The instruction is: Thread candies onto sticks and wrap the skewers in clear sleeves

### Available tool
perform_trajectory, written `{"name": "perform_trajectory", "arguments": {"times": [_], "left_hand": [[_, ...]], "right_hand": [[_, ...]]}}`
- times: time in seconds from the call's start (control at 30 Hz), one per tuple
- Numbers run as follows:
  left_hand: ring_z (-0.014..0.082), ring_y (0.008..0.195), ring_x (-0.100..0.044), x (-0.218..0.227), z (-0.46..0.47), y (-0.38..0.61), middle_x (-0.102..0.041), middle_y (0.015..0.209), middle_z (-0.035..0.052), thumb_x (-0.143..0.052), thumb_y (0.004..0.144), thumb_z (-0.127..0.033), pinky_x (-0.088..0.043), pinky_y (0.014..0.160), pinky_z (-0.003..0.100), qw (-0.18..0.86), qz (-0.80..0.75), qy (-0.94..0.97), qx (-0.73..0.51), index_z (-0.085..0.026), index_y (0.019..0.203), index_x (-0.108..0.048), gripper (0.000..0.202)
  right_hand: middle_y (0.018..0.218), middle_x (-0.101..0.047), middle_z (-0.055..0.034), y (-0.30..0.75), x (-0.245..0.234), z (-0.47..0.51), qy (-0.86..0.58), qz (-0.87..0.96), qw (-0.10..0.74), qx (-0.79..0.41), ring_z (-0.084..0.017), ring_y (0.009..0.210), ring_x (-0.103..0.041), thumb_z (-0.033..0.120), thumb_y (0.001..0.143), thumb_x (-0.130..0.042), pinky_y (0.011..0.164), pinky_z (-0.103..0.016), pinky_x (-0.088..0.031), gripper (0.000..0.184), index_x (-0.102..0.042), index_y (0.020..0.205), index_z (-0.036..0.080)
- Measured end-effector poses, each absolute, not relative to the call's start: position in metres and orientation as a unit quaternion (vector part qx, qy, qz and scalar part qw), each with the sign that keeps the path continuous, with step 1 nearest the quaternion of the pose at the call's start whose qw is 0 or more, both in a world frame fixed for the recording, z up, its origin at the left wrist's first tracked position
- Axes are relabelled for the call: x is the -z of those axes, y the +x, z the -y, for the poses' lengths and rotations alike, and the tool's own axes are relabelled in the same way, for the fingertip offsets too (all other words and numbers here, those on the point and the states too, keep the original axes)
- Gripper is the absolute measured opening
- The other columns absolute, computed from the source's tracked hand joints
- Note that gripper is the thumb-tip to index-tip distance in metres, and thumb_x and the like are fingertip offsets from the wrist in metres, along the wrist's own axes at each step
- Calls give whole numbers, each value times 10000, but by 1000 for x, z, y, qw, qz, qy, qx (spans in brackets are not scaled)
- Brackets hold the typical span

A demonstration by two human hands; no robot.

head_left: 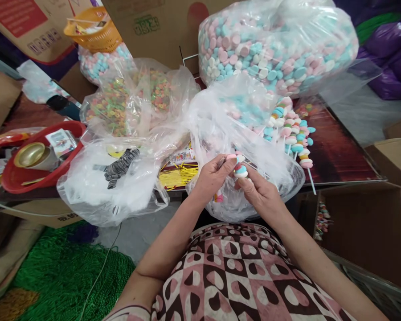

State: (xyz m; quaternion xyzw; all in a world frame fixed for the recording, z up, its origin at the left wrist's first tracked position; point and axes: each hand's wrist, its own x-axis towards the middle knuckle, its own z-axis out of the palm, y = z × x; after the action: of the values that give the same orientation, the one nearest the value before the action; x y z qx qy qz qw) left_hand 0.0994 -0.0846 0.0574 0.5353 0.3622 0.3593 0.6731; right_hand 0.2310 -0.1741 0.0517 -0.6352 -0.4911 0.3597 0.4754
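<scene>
Above an opened clear plastic bag (pixel 217 116), both hands meet close to my body. My right hand (pixel 261 189) is closed around a short marshmallow skewer (pixel 241 171), with white, blue and red pieces showing. The fingers of my left hand (pixel 214 176) pinch a pink marshmallow (pixel 231 157) right beside the upper end of that skewer. Fingers hide part of the skewer, and its stick cannot be made out. To the right of the hands, several threaded marshmallow skewers (pixel 292 129) lie piled on the bag and the dark red table (pixel 341 154), white sticks pointing toward me.
A huge bag of marshmallows (pixel 277 49) stands at the back. Left of centre are a bag of candy rings (pixel 120 107), yellow twist ties (pixel 177 176) and a red basin (pixel 13 174). An open cardboard box (pixel 364 227) sits low right; green strands (pixel 73 267) cover the floor left.
</scene>
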Motion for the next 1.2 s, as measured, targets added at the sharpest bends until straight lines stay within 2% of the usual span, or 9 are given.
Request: {"name": "perform_trajectory", "arguments": {"times": [0.17, 0.4, 0.57, 0.73, 0.83, 0.93, 1.0, 1.07, 1.2], "left_hand": [[84, 610, -520, -61, 87, 99, -622, 701, -24, -679, 822, -554, -436, 616, 203, 655, -366, 561, -352, -213, 922, -724, 358], [70, 608, -489, -59, 89, 96, -619, 743, -25, -610, 877, -545, -414, 608, 184, 642, -364, 590, -326, -201, 947, -684, 359], [71, 582, -470, -56, 88, 94, -604, 730, -36, -588, 866, -587, -391, 573, 195, 631, -383, 602, -304, -198, 900, -656, 396], [61, 545, -395, -49, 88, 96, -520, 646, -53, -603, 872, -560, -339, 535, 196, 630, -381, 598, -317, -197, 822, -634, 368], [54, 510, -383, -48, 89, 97, -524, 629, -47, -633, 858, -563, -318, 498, 198, 663, -370, 559, -331, -198, 843, -657, 366], [53, 460, -382, -50, 87, 97, -558, 638, -31, -657, 835, -588, -283, 438, 207, 715, -357, 485, -354, -207, 974, -685, 406], [59, 439, -410, -53, 83, 96, -588, 659, -21, -648, 843, -584, -315, 434, 212, 749, -347, 409, -388, -210, 1040, -675, 424], [70, 460, -479, -55, 79, 96, -614, 684, -15, -643, 861, -528, -395, 480, 219, 762, -338, 350, -427, -202, 1024, -669, 365], [95, 600, -615, -57, 77, 99, -658, 747, 1, -631, 889, -410, -492, 604, 216, 738, -332, 309, -500, -193, 981, -677, 240]], "right_hand": [[677, -620, -22, 226, -48, 171, -662, 538, 437, -287, -178, 614, -554, 535, 977, -436, 621, -292, -426, 428, -667, 1117, 203], [622, -581, -16, 227, -43, 171, -674, 558, 423, -236, -178, 579, -530, 531, 984, -410, 588, -294, -384, 394, -625, 870, 221], [727, -636, -6, 229, -43, 169, -636, 531, 443, -343, -147, 571, -511, 523, 978, -436, 589, -282, -399, 406, -635, 1132, 204], [597, -529, 15, 227, -40, 168, -651, 493, 463, -345, -140, 579, -485, 548, 961, -473, 594, -280, -383, 413, -685, 887, 202], [610, -526, 20, 227, -39, 167, -634, 472, 482, -379, -125, 560, -456, 557, 936, -525, 552, -268, -359, 388, -687, 911, 206], [673, -551, 27, 228, -42, 166, -577, 394, 524, -487, -87, 472, -367, 580, 893, -580, 441, -248, -257, 385, -657, 999, 218], [744, -588, 25, 229, -47, 166, -533, 334, 550, -550, -69, 444, -350, 564, 834, -660, 407, -238, -200, 389, -625, 1029, 229], [763, -597, 29, 228, -51, 165, -510, 293, 574, -570, -62, 445, -373, 509, 754, -756, 398, -228, -186, 400, -600, 993, 228], [614, -466, 84, 220, -52, 162, -512, 253, 603, -557, -48, 432, -305, 402, 697, -821, 397, -212, -161, 388, -584, 944, 220]]}}
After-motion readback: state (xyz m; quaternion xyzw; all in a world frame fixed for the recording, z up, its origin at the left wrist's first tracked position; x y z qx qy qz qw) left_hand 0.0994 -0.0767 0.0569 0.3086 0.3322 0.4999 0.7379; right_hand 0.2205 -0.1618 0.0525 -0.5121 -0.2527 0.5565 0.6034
